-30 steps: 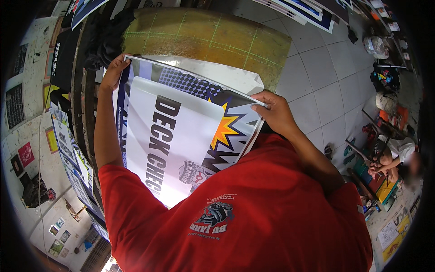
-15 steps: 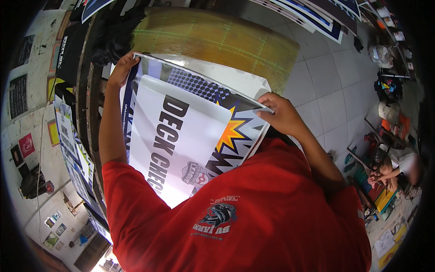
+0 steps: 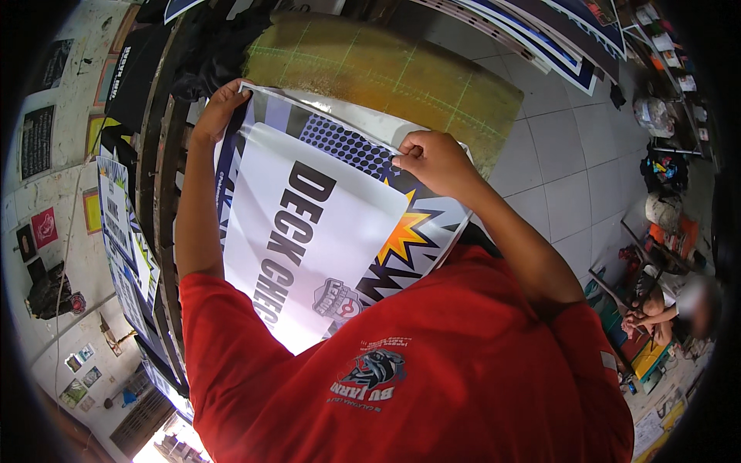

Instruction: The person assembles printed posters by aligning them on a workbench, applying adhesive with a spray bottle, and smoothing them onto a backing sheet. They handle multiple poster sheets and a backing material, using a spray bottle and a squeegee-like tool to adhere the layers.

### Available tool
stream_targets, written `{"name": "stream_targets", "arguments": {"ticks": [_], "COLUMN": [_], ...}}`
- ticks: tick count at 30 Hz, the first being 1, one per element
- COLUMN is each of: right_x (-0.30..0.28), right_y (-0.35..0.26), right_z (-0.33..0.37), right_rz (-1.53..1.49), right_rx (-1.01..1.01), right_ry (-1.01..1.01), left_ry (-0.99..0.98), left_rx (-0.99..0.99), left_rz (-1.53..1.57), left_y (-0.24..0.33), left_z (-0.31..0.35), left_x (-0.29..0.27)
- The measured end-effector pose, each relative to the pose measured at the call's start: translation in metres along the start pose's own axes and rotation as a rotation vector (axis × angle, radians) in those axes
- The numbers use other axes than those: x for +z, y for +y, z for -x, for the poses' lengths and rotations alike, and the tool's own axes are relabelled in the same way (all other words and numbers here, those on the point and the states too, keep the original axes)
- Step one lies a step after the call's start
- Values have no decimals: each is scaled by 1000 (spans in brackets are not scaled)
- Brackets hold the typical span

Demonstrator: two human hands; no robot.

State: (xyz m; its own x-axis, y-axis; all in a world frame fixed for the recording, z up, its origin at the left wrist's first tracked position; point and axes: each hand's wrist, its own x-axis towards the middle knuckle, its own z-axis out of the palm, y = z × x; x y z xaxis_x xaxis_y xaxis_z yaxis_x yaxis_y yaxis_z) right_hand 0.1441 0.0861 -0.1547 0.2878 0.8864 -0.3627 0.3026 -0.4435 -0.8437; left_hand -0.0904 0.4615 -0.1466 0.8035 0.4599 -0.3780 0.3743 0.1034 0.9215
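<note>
A large printed sign sheet [image 3: 309,201], with a white panel, black lettering, purple dots and an orange starburst, lies in front of me. My left hand [image 3: 220,110] pinches its far left corner, thumb on top. Along the far edge, right of the middle, my right hand [image 3: 432,160] has its fingers curled and pressed together on that edge. A thin pale strip runs along the edge between the two hands. The sheet's near end is hidden behind my red shirt.
Beyond the sign lies a worn green-brown cutting mat [image 3: 386,73] with grid lines. Black cloth [image 3: 220,50] is heaped at its left. More printed boards [image 3: 127,224] stand at the left and hang at the top right. A seated person [image 3: 656,309] is at the far right, on the tiled floor.
My right hand has moved left along the far edge from the right corner toward the middle. My left hand stays at its corner. The whole view has shifted slightly.
</note>
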Motion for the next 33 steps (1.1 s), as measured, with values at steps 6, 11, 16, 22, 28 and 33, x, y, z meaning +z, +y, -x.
{"name": "stream_targets", "arguments": {"ticks": [6,11,16,22,28,33], "right_x": [-10,-38,-29,-27,-26,-23], "right_y": [35,40,45,47,47,55], "right_z": [11,64,74,73,62,57], "right_rz": [-402,-356,-399,-448,-391,-544], "right_rx": [-56,133,120,195,147,186], "right_ry": [-84,-143,-11,-15,-34,-38], "left_ry": [-3,3,19,-6,30,10], "left_rx": [-20,-26,-37,-49,-48,-56], "left_rz": [27,65,79,108,86,102], "left_y": [-4,-5,-9,-8,-7,-5], "left_z": [-1,3,0,-1,-1,0], "left_x": [-4,-8,-8,-7,-6,-4]}}
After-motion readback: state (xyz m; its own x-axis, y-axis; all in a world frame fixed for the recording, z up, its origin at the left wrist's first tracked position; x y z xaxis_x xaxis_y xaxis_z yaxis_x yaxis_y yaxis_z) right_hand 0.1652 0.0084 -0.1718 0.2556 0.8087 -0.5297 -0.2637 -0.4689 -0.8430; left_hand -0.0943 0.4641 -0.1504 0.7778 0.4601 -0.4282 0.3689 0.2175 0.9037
